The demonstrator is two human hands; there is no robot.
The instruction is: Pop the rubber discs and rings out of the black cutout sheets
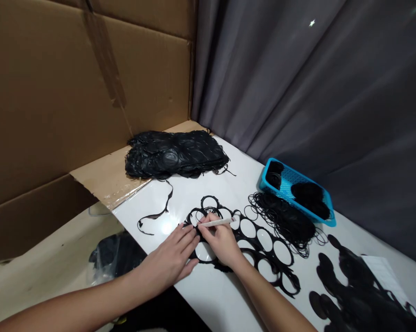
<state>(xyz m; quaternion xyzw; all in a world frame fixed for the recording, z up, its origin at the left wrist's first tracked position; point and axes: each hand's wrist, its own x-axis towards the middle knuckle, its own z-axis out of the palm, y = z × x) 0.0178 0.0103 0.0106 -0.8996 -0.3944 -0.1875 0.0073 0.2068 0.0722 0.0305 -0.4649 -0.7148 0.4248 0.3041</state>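
In the head view, the left hand (169, 260) lies open and flat, fingers spread, pressing on the near end of a black punched sheet (259, 246), a thin web of rings around round openings. The right hand (222, 240) is closed narrowly on a white pen-like tool (217, 222), its pointed end aimed left at the sheet, just beside the left hand's fingertips. Both hands are on the sheet: the right sits further along it, the left at its end.

The sheet's long axis runs from under the hands toward the lower right, across the white worktop (228, 177). The worktop's near edge passes just below the left hand, leaving little room on that side. Bare worktop lies to the left, around a curled black scrap strip (156, 212). A loose heap of black rings (280, 221) lies just beside the sheet on the right, below a blue plastic basket (296, 191) holding more black material. Further back is a stack of black punched sheets (173, 154). Black discs (346, 286) lie at the lower right, against a white paper (384, 281). A black plastic bag (116, 256) sits below the worktop.
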